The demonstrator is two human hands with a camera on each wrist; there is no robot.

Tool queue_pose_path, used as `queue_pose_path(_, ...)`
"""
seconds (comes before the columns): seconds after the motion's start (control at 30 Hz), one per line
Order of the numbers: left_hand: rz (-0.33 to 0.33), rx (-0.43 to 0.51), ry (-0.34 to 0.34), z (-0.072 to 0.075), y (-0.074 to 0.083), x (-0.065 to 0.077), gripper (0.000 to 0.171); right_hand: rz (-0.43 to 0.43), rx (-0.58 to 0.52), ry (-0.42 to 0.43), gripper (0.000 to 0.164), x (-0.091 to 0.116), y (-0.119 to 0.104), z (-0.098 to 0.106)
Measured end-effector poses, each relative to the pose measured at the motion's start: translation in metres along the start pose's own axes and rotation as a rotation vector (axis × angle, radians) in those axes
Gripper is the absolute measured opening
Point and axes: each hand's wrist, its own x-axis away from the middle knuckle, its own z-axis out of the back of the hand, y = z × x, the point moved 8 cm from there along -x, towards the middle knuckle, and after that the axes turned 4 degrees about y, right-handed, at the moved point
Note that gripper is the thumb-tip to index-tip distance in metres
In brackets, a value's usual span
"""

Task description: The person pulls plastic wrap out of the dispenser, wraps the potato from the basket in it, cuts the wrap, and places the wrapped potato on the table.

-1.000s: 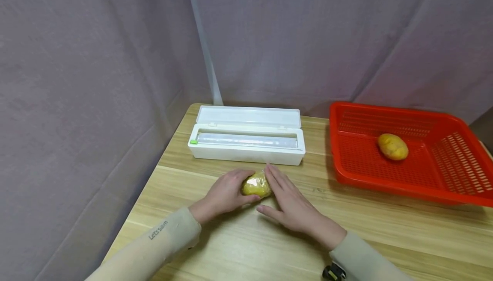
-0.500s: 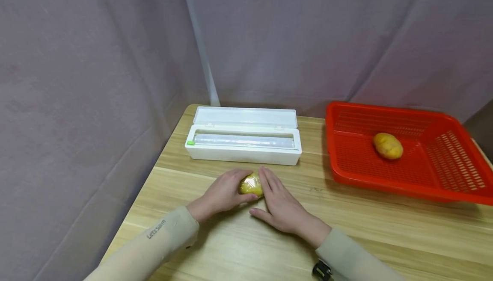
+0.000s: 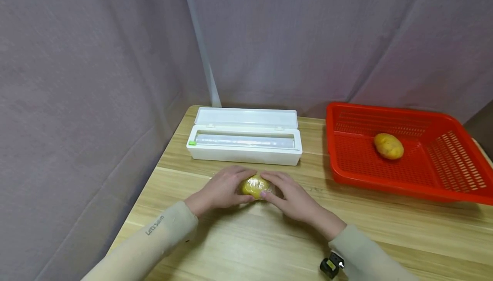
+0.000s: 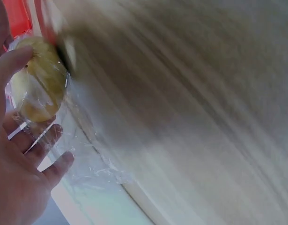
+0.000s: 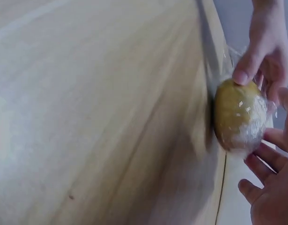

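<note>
On the table, a potato (image 3: 255, 187) wrapped in shiny cling film lies between the two hands. The left hand (image 3: 223, 189) grips its left end, thumb in front and fingers behind. From the right, the right hand (image 3: 293, 199) holds the other end, its thumb on the near side and its fingers curved round the far side. Loose cling film (image 4: 85, 161) trails off the potato under the left hand's fingers in the left wrist view. Glossy creases of film cover the potato (image 5: 240, 117) in the right wrist view too.
Behind the hands stands a white cling film box (image 3: 246, 156) with its lid raised and a roll (image 3: 246, 140) inside. A red basket (image 3: 385, 187) at the right holds an unwrapped potato (image 3: 389, 146). Grey curtains (image 3: 289, 45) hang along the table's far and left sides.
The right hand's flat, straight fingers have spread and bent round the potato, and its thumb has come onto the near side. The left hand keeps its grip.
</note>
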Motion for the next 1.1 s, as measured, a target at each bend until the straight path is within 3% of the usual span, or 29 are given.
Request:
queue_pose_path(0.33,-0.146,-0.134,0.119,0.013,0.01,0.011,0.072,-0.024,-0.119,-0.006,0.041,0.0,0.007,0.005)
queue_pose_path(0.67,-0.212,-0.189,0.238,0.017,0.017,0.034,0.062,-0.03,-0.205,-0.009,0.031,0.016,0.004,0.004)
queue_pose_path(0.87,-0.203,-0.132,0.262,0.014,0.021,0.048,0.056,-0.058,-0.23,-0.019,0.03,0.029,0.002,0.0)
queue_pose_path(1.1,-0.14,0.007,0.274,0.01,0.026,0.056,0.049,-0.01,-0.264,-0.041,0.032,0.039,-0.005,-0.006)
